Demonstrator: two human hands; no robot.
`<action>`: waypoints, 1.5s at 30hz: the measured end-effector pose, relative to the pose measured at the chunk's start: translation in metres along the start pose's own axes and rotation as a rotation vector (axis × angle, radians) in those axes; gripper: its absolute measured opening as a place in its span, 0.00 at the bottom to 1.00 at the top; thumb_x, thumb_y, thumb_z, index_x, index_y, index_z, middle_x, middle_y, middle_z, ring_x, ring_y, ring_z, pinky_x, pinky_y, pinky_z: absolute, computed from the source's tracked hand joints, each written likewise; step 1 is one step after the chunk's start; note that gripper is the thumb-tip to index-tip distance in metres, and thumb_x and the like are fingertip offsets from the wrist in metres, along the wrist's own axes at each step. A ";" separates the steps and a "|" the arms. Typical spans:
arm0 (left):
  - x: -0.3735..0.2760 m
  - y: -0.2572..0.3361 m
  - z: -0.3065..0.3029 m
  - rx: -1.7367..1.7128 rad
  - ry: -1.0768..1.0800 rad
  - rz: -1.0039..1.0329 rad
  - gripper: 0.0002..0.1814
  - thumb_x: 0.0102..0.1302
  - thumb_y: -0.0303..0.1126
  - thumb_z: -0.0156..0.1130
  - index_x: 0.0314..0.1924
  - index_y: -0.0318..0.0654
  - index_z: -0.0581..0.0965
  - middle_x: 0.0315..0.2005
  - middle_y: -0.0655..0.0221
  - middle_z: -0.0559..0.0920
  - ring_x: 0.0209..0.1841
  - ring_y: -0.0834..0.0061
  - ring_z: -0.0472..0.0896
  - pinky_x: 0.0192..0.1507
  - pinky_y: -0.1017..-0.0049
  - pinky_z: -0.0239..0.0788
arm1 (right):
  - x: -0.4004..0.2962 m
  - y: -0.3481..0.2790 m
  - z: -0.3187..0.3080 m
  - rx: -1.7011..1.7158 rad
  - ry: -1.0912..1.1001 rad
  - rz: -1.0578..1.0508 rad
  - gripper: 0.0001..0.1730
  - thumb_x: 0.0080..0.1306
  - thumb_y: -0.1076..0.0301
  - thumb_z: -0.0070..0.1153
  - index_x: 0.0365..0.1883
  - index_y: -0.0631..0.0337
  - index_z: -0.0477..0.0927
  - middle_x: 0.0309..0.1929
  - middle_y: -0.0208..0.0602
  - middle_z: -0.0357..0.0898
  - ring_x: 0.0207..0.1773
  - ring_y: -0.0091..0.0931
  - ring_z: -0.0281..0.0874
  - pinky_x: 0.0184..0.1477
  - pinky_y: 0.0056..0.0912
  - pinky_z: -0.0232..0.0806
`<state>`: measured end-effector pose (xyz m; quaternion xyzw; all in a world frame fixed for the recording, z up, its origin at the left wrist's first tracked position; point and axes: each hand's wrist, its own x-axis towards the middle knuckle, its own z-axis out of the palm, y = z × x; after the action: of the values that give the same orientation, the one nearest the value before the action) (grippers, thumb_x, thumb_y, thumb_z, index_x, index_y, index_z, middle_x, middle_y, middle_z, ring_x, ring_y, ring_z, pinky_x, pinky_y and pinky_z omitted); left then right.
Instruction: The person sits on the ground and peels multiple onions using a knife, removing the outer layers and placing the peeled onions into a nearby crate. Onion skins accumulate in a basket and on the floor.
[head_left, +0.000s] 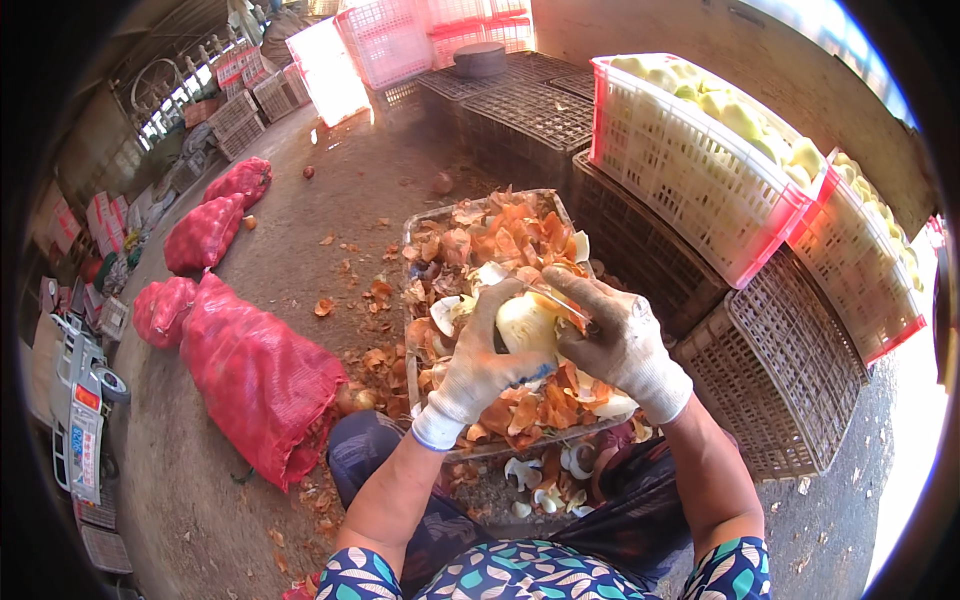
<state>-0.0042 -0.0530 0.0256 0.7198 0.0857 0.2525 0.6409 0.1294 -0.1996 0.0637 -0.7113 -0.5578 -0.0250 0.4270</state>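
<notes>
My left hand (480, 360), in a soiled white knit glove, is closed around a pale peeled onion (528, 324). My right hand (611, 334), gloved alike, touches the onion's right side and grips a small knife (559, 300), whose thin blade lies across the top of the onion. The knife's handle is mostly hidden by the fingers. Beneath both hands is a plastic crate (409, 315) heaped with dry orange-brown onion skins (517, 225) and some white outer layers. More white peelings (555, 491) lie between my legs.
Red mesh sacks of onions (255, 375) lie at the left, the largest with its mouth near my left knee. At the right, crates of peeled onions (697, 150) stand on dark crates (637, 232). Loose skins (324, 307) and a few onions (442, 182) are on the floor.
</notes>
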 end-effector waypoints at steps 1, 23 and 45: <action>0.000 -0.003 0.001 0.053 -0.017 0.029 0.43 0.47 0.25 0.75 0.65 0.41 0.67 0.60 0.60 0.74 0.62 0.69 0.74 0.65 0.69 0.67 | 0.000 0.004 0.000 -0.019 -0.033 -0.027 0.29 0.56 0.67 0.64 0.59 0.54 0.78 0.49 0.50 0.81 0.41 0.43 0.84 0.41 0.42 0.76; -0.004 -0.014 -0.003 -0.739 0.009 -0.126 0.41 0.54 0.19 0.62 0.70 0.41 0.64 0.61 0.58 0.74 0.61 0.61 0.77 0.59 0.60 0.77 | 0.002 -0.029 -0.018 0.407 -0.141 0.368 0.17 0.62 0.67 0.63 0.48 0.65 0.81 0.30 0.36 0.85 0.30 0.18 0.79 0.34 0.28 0.73; -0.003 0.010 0.011 -0.754 0.006 -0.079 0.33 0.74 0.44 0.57 0.71 0.35 0.60 0.63 0.56 0.71 0.62 0.61 0.76 0.60 0.60 0.75 | 0.009 0.006 -0.007 1.186 -0.208 0.963 0.29 0.69 0.44 0.52 0.55 0.59 0.75 0.18 0.33 0.75 0.09 0.19 0.66 0.09 0.21 0.62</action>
<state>-0.0038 -0.0658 0.0340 0.4288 0.0161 0.2437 0.8698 0.1412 -0.1976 0.0692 -0.5264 -0.1442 0.5338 0.6459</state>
